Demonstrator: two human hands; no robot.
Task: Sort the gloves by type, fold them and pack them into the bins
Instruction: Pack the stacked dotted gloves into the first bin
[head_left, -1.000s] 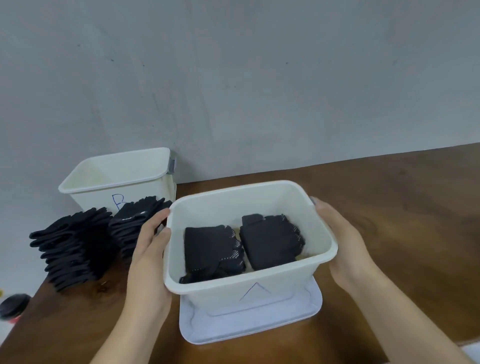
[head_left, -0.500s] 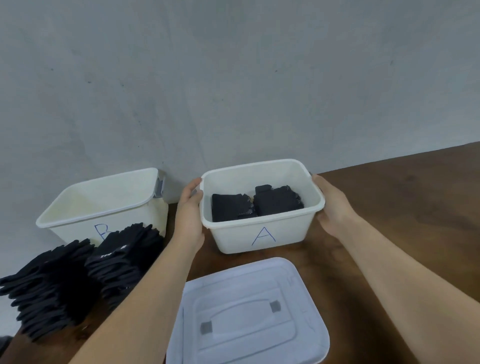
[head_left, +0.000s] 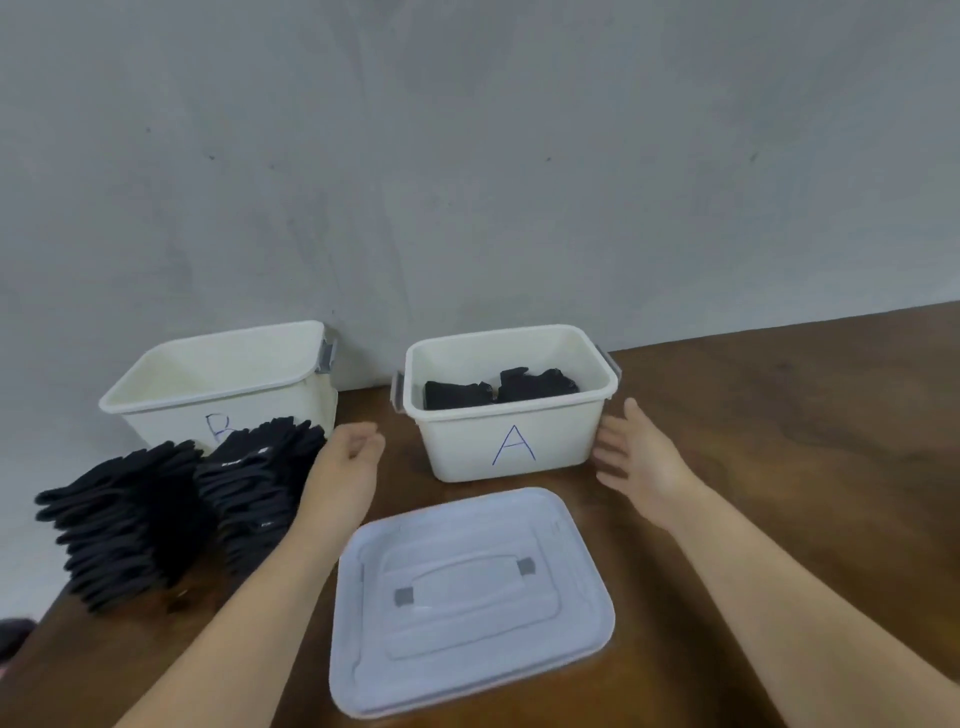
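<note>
Both hands (head_left: 345, 467) (head_left: 636, 457) empty, flanking bin A (head_left: 511, 415), neither touching it

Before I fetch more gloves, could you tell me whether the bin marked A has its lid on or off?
Off. Bin A stands open-topped with folded black gloves visible inside, and a lid lies flat on the table in front of it.

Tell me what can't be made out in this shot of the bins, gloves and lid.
- Bin B, head view: its floor is hidden by its own front wall, so any contents can't be seen.
- Letter B: lower part covered by the glove stacks.
- Gloves in bin A: only the top layer shows; the count is unclear.
- Dark object: cut off by the left edge.
- Lid: its underside is unseen.
</note>
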